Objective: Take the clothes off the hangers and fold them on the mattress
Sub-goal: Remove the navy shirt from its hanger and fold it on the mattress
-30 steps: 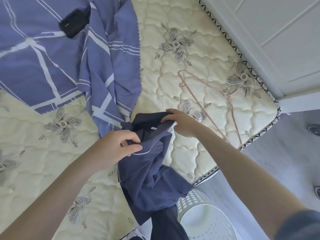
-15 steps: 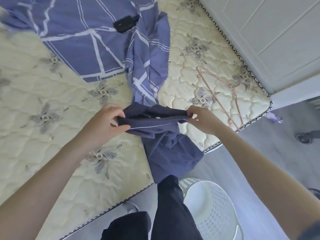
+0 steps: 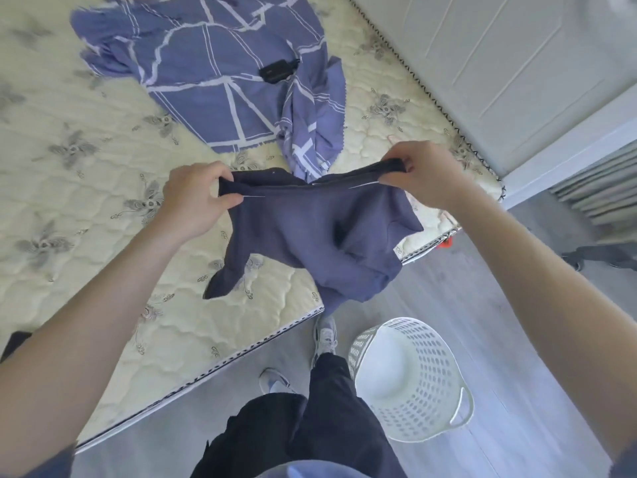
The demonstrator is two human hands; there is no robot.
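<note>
Both left hand (image 3: 193, 198) and right hand (image 3: 425, 175) pinch a navy garment (image 3: 310, 229) above the mattress (image 3: 103, 243).

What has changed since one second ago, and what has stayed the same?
The left hand and right hand moved apart, pulling the dark blue garment from a bunched lump into a stretched, open shape above the mattress. Nothing was let go: both hands keep pinching its top edge. The checked sheet with the black device and the white basket stayed where they were.

Arms outstretched; left hand (image 3: 193, 198), right hand (image 3: 425, 175) apart, fingers (image 3: 228, 201) pinching garment (image 3: 310, 229).
</note>
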